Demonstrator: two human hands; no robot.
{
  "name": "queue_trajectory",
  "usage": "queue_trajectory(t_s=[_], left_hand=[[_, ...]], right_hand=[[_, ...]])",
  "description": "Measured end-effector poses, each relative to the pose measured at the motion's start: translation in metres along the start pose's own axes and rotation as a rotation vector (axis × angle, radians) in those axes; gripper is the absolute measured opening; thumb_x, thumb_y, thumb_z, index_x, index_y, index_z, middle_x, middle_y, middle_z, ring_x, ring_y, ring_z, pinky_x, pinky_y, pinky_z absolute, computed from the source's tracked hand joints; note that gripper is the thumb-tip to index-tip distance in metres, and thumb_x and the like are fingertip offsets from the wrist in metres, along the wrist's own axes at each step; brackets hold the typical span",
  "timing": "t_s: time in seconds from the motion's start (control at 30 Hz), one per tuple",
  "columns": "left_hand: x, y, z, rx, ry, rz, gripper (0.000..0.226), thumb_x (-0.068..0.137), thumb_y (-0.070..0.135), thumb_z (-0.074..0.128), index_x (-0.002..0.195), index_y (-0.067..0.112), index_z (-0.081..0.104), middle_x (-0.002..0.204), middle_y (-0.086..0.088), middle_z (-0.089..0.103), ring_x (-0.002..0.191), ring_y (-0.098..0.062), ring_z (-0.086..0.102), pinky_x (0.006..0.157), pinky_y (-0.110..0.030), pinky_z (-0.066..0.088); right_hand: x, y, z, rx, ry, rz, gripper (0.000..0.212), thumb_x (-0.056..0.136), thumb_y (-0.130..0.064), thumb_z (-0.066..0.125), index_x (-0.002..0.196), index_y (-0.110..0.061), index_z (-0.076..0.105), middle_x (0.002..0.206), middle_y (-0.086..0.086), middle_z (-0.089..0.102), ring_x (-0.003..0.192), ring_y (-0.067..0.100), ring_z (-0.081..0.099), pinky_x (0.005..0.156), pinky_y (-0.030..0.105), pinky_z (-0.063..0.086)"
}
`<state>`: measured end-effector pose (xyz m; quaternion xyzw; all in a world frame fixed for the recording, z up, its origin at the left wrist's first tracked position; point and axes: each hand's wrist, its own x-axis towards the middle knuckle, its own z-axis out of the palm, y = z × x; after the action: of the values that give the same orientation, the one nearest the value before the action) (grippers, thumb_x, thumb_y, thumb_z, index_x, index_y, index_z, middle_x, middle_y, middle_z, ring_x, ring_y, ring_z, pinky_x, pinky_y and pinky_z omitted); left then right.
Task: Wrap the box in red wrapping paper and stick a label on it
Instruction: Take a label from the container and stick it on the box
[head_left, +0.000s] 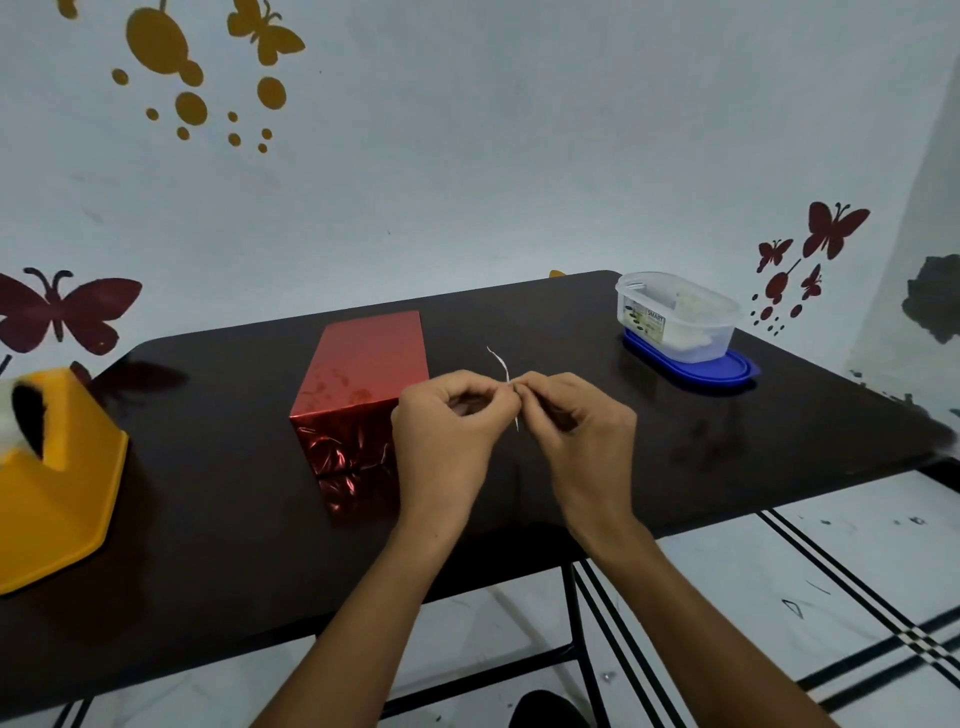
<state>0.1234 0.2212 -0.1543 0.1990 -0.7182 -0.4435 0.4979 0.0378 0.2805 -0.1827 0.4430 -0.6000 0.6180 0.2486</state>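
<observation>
A thin white strip (501, 364), prob. the label, was pinched betw. L hand (452, 418) & R hand (576, 418). Backing was best peeled slowly, w/o creasing, then pressed flat on the wrapped box (363, 364).

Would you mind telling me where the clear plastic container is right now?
In the head view, the clear plastic container stands on a blue lid at the far right corner of the table.

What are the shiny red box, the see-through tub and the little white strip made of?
Red box: glossy, foil-like paper, judging by crinkly glints. Tub: clear plastic; its contents show through. White strip, pinched by left hand and right hand: probably thin paper, since it curls.
</observation>
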Motion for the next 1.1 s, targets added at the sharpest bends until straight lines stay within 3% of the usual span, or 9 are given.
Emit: queue_trajectory(t_s=[0.17, 0.3, 0.53, 0.7, 0.77, 0.83, 0.9, 0.97, 1.1], left_hand=[[0.003, 0.0, 0.0, 0.001, -0.045, -0.023, 0.008, 0.071, 0.011, 0.071, 0.066, 0.017, 0.072, 0.064, -0.001, 0.07, 0.065, -0.019, 0.069, 0.069, -0.039, 0.058], [0.013, 0.0, -0.014, 0.083, 0.03, -0.083, 0.011, 0.072, 0.004, 0.068, 0.063, 0.01, 0.07, 0.059, -0.003, 0.068, 0.062, -0.023, 0.068, 0.067, -0.04, 0.058], [0.037, 0.002, -0.08, 0.655, 0.335, -0.131, 0.009, 0.074, 0.019, 0.067, 0.066, 0.017, 0.065, 0.057, 0.013, 0.053, 0.058, -0.012, 0.055, 0.065, -0.024, 0.036], [0.031, 0.0, -0.05, 0.726, -0.398, -0.237, 0.011, 0.077, 0.011, 0.067, 0.069, 0.016, 0.071, 0.07, -0.001, 0.07, 0.065, -0.014, 0.065, 0.064, -0.025, 0.05], [0.031, -0.009, -0.03, 0.849, -0.466, -0.135, 0.024, 0.082, 0.005, 0.06, 0.098, 0.018, 0.072, 0.092, -0.002, 0.072, 0.088, -0.018, 0.066, 0.085, -0.031, 0.052], [0.032, -0.014, -0.017, 0.834, -0.294, 0.044, 0.041, 0.085, -0.002, 0.051, 0.119, 0.018, 0.063, 0.107, -0.004, 0.068, 0.101, -0.021, 0.062, 0.095, -0.037, 0.047], [0.034, -0.015, -0.008, 0.64, -0.137, 0.251, 0.04, 0.085, -0.003, 0.05, 0.12, 0.013, 0.062, 0.11, -0.004, 0.065, 0.102, -0.02, 0.059, 0.094, -0.036, 0.046], [0.038, -0.016, -0.002, 0.543, -0.225, 0.405, 0.042, 0.083, 0.008, 0.058, 0.125, 0.014, 0.058, 0.122, -0.002, 0.06, 0.115, -0.017, 0.053, 0.103, -0.032, 0.039], [0.049, -0.029, 0.009, 0.874, -0.331, 0.675, 0.044, 0.074, 0.028, 0.073, 0.116, 0.019, 0.062, 0.127, 0.001, 0.06, 0.126, -0.019, 0.049, 0.103, -0.04, 0.031]], right_hand=[[0.002, -0.005, -0.003, 0.076, -0.028, 0.075, 0.013, 0.08, -0.003, 0.067, 0.091, -0.006, 0.074, 0.075, 0.0, 0.07, 0.072, 0.005, 0.063, 0.066, 0.006, 0.046], [0.011, -0.013, -0.014, 0.4, -0.04, 0.532, 0.023, 0.083, 0.0, 0.064, 0.076, -0.021, 0.072, 0.068, -0.006, 0.071, 0.069, 0.01, 0.069, 0.066, 0.019, 0.056], [0.042, 0.009, -0.056, 0.767, 0.269, 1.141, 0.011, 0.086, -0.005, 0.061, 0.075, -0.004, 0.063, 0.057, 0.003, 0.067, 0.059, 0.013, 0.068, 0.061, 0.022, 0.059], [0.056, 0.026, -0.05, 0.789, 0.286, 1.184, 0.013, 0.088, -0.002, 0.058, 0.075, 0.0, 0.058, 0.048, 0.002, 0.065, 0.049, 0.01, 0.066, 0.048, 0.018, 0.053], [0.059, 0.029, -0.044, 0.809, 0.258, 1.203, 0.013, 0.089, -0.001, 0.057, 0.076, 0.001, 0.057, 0.047, 0.002, 0.065, 0.047, 0.01, 0.066, 0.047, 0.018, 0.053], [0.059, 0.031, -0.04, 0.823, 0.222, 1.247, 0.013, 0.089, -0.001, 0.057, 0.076, 0.001, 0.057, 0.048, 0.004, 0.065, 0.047, 0.011, 0.066, 0.047, 0.019, 0.054], [0.058, 0.035, -0.039, 0.837, 0.203, 1.278, 0.012, 0.088, -0.001, 0.058, 0.076, 0.002, 0.058, 0.049, 0.006, 0.065, 0.047, 0.012, 0.066, 0.048, 0.02, 0.055], [0.059, 0.037, -0.038, 0.841, 0.199, 1.308, 0.012, 0.087, 0.0, 0.058, 0.076, 0.003, 0.058, 0.049, 0.008, 0.065, 0.046, 0.013, 0.066, 0.047, 0.021, 0.055], [0.063, 0.03, -0.03, 0.842, 0.151, 1.352, 0.013, 0.087, 0.0, 0.058, 0.074, 0.003, 0.058, 0.048, 0.008, 0.065, 0.043, 0.013, 0.065, 0.047, 0.022, 0.056]])
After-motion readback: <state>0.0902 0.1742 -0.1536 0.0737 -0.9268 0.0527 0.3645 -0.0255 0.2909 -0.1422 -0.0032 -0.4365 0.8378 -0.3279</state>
